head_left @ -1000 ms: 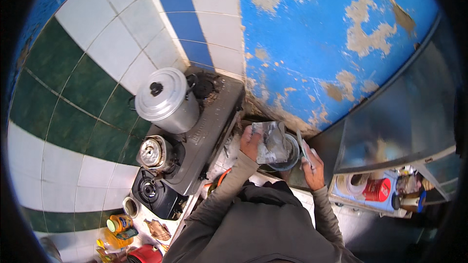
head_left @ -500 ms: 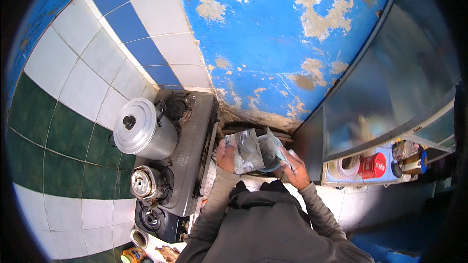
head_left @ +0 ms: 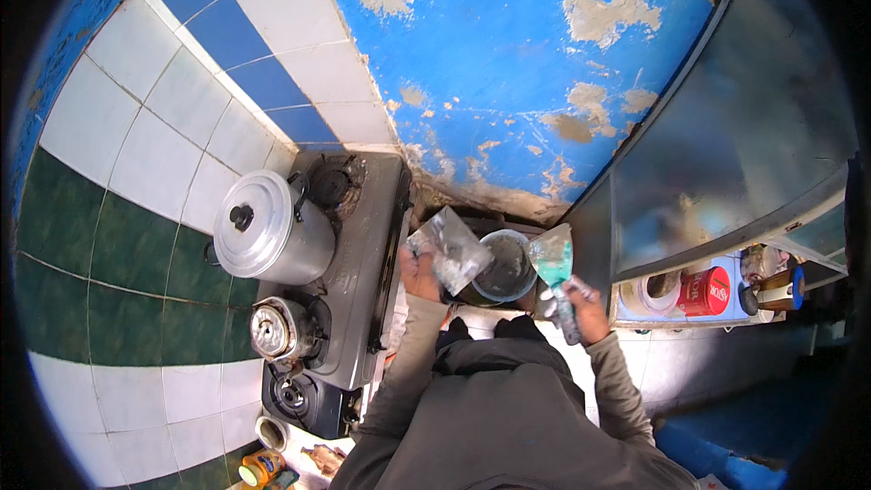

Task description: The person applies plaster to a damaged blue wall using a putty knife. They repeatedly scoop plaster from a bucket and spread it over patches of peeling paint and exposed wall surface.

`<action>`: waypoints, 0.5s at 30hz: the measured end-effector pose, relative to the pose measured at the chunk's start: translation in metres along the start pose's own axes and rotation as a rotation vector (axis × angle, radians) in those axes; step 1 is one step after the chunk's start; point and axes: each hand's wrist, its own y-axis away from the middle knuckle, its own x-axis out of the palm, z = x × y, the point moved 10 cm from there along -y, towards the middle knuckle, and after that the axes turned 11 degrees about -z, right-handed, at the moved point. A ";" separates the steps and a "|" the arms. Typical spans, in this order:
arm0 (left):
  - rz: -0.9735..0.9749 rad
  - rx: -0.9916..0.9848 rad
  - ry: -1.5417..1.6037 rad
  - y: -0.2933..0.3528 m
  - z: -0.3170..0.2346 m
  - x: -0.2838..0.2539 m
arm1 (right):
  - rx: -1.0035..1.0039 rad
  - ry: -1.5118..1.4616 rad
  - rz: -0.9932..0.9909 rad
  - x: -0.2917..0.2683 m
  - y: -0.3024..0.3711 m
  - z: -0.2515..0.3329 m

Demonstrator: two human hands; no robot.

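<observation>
My left hand point(head_left: 420, 276) grips a square grey plate point(head_left: 450, 245) by its near left edge. Grey paste is smeared over the plate's face, and it is held tilted. In my right hand point(head_left: 590, 310) is a putty knife point(head_left: 552, 259) with a wide blade and a green handle, its blade pointing away from me. Pale residue coats my right fingers. Between the two tools and below them stands a round light-blue basin point(head_left: 505, 298) with grey paste point(head_left: 504, 265) inside. The putty knife is apart from the plate.
At the left, a gas stove point(head_left: 360, 281) carries a lidded aluminium pot point(head_left: 277, 229) and a small metal pot point(head_left: 279, 330). A blue wall point(head_left: 481, 63) with patched, peeling spots rises ahead. A glass-fronted cabinet point(head_left: 717, 145) stands at right, with a red can point(head_left: 705, 291) on its shelf.
My hands have moved apart. The putty knife has swung away from the plate to the right, its blade now turned forward. The plate has rotated, and the basin shows more fully between them.
</observation>
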 end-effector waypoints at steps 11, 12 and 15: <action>0.077 0.017 -0.159 0.030 -0.017 0.027 | 0.508 -0.220 0.185 0.058 0.018 -0.010; 0.098 0.044 -0.173 0.033 -0.019 0.028 | 0.528 -0.261 0.204 0.063 0.016 -0.013; 0.202 0.237 -0.306 0.042 -0.043 0.037 | 0.543 -0.405 0.275 0.080 0.017 -0.002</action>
